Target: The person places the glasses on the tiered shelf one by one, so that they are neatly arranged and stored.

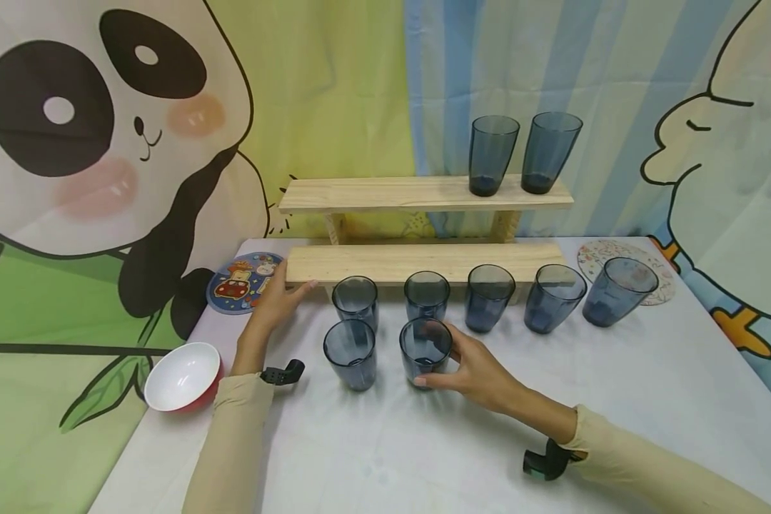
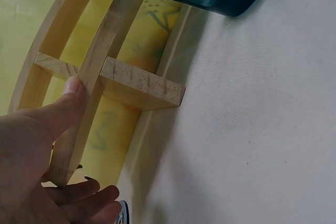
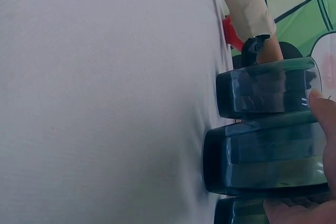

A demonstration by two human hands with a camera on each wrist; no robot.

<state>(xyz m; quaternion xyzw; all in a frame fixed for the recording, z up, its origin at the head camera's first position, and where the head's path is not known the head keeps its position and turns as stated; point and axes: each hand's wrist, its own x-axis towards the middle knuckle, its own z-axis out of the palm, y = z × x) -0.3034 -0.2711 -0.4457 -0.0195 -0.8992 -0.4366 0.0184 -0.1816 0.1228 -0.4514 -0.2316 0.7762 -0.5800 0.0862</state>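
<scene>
The right hand [image 1: 472, 371] grasps a blue glass [image 1: 416, 357] by its sides, thumb and fingers around it; whether its base touches the worktop [image 1: 385, 457] is hard to tell. Another front glass [image 1: 352, 360] stands to its left. The left hand [image 1: 273, 303] grips the left end of the lower shelf [image 1: 424, 263]. Two glasses [image 1: 493, 157] stand on the upper shelf [image 1: 385, 191].

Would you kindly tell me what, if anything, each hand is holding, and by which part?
The right hand holds the right glass of the nearest pair by its sides. The left hand grips the lower wooden shelf at its left end.
</scene>
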